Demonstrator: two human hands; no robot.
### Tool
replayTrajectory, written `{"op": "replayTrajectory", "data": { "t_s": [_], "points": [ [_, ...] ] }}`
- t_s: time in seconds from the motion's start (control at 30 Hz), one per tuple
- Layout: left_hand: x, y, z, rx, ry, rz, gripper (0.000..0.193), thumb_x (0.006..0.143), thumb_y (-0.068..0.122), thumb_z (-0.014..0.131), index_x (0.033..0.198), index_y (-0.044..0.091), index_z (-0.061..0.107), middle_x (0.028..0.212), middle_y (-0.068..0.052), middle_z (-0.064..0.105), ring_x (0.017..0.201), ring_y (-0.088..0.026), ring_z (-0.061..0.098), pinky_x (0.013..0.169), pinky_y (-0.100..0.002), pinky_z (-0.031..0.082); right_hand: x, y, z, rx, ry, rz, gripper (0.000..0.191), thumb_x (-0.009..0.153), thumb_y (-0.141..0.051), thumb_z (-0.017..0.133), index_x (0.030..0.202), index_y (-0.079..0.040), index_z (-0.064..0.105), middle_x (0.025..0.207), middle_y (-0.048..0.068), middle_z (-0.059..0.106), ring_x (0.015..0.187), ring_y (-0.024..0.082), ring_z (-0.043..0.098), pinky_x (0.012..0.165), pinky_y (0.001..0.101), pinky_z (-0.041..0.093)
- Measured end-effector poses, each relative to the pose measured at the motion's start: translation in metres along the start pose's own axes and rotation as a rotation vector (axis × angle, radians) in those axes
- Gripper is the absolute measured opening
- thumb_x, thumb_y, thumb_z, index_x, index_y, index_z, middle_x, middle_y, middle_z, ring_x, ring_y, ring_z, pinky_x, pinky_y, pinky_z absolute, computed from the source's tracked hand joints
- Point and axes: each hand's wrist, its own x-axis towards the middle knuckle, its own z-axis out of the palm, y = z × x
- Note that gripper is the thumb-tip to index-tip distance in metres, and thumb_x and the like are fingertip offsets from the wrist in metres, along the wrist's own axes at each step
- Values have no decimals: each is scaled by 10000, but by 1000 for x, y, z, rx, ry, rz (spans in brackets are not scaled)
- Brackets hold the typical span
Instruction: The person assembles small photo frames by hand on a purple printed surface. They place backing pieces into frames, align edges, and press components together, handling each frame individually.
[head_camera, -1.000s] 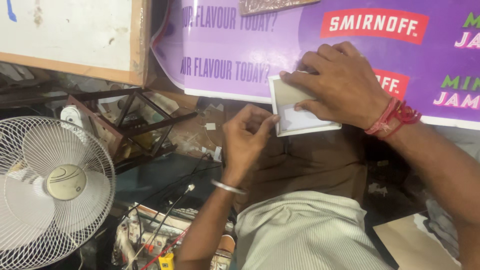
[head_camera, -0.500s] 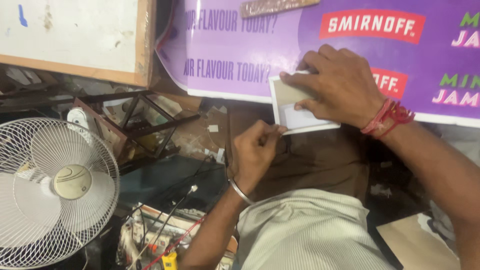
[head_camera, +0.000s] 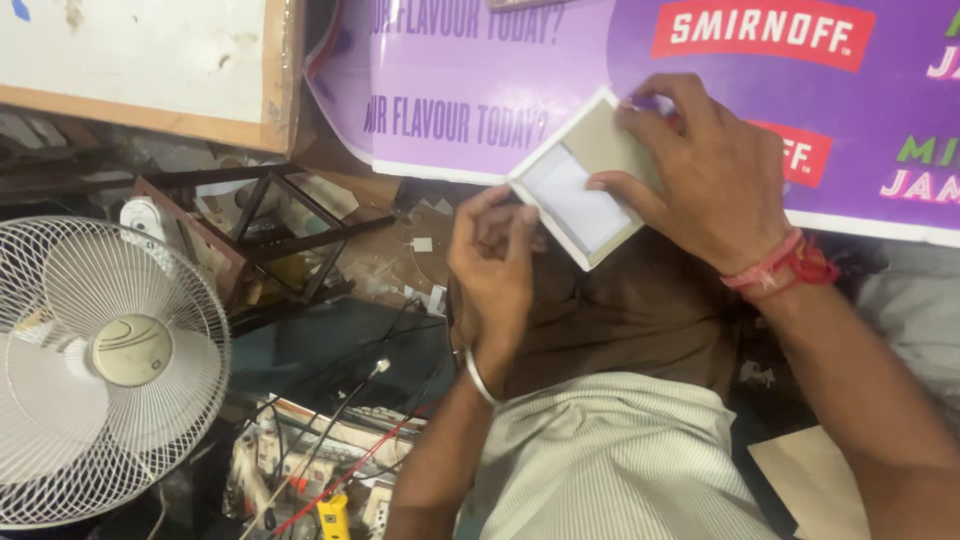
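Note:
My right hand (head_camera: 705, 170) grips a small flat white-edged panel (head_camera: 580, 195) with a grey back, tilted over the edge of a purple printed banner (head_camera: 560, 60). A red thread band circles that wrist. My left hand (head_camera: 495, 265), with a metal bangle on its wrist, has its fingers curled at the panel's lower left corner, touching its edge. Below both hands lies my lap in brown cloth and a striped shirt (head_camera: 620, 460).
A white table fan (head_camera: 100, 365) stands at the left. Dark metal frames (head_camera: 270, 225) lie beyond it. A circuit board with red and black wires (head_camera: 320, 470) sits at the bottom. A framed white board (head_camera: 140, 60) leans at top left. Brown cardboard (head_camera: 810, 480) lies at right.
The panel has been turned from flat and square to a diagonal tilt and lifted slightly. My left hand moved up to its lower left corner.

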Motion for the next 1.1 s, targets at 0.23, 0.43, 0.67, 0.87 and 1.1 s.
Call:
{"op": "replayTrajectory", "data": {
  "t_s": [0.23,0.43,0.67,0.87,1.1],
  "points": [
    [39,16,-10,-116,-162,-44,534,913,60,719,1401,106,508,794,-37,720,584,-65,668,494,-209,542,13,9,-3,17,-82,-82,624,905,-459,758,1398,-103,618,1387,84,607,1021,241,692,584,311,531],
    [55,21,-15,-107,-198,-216,249,924,40,715,1168,-7,705,728,-56,731,441,-82,575,378,-226,425,23,12,-4,75,-185,-153,500,934,-373,717,1418,-265,652,1431,29,604,1103,237,637,692,352,552],
    [58,21,-11,-130,-180,-220,133,967,81,718,1057,-18,721,565,-28,614,411,-61,489,352,-216,313,26,3,-6,106,-192,-143,480,933,-320,735,1405,-264,673,1401,16,622,1059,225,621,709,345,544],
    [62,24,-18,-9,-230,-223,135,943,151,711,1031,49,727,510,8,611,362,-47,496,332,-203,326,24,5,-4,90,-150,-172,489,918,-334,738,1397,-263,672,1406,-3,619,1081,227,616,770,354,557],
    [54,7,-2,-128,-65,-237,172,957,151,757,1022,-5,727,562,18,580,432,-54,471,365,-222,288,23,0,-7,115,-207,-117,477,922,-295,744,1395,-264,684,1391,3,629,1081,229,619,717,354,543]
  ]
}}
